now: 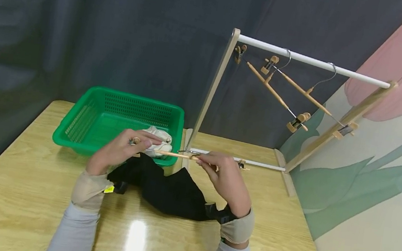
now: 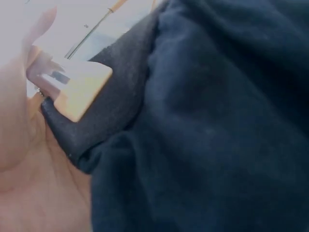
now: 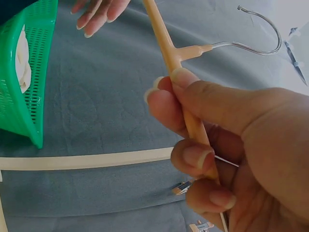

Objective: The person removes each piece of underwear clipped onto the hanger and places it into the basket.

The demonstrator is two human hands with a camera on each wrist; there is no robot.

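Observation:
A wooden clip hanger [image 1: 171,154] lies level above the table in the head view. My right hand [image 1: 222,175] grips its bar beside the neck, fingers curled round the wood in the right wrist view; the metal hook [image 3: 277,43] points away. My left hand [image 1: 116,150] holds the hanger's left end at a wooden clip [image 2: 82,92], thumb and fingers around it. That clip sits over the edge of a black garment [image 1: 176,190], which droops beneath the hanger between my wrists. The garment's exact kind is unclear, and its right end is partly hidden by my right wrist.
A green basket [image 1: 85,150] at the back left contains white cloth [image 1: 159,134]. Behind my right hand stands a rack with a white rail [image 1: 310,61], where two clip hangers [image 1: 268,85] hang. A painted wall [image 1: 382,181] borders the wooden table [image 1: 21,194] on the right.

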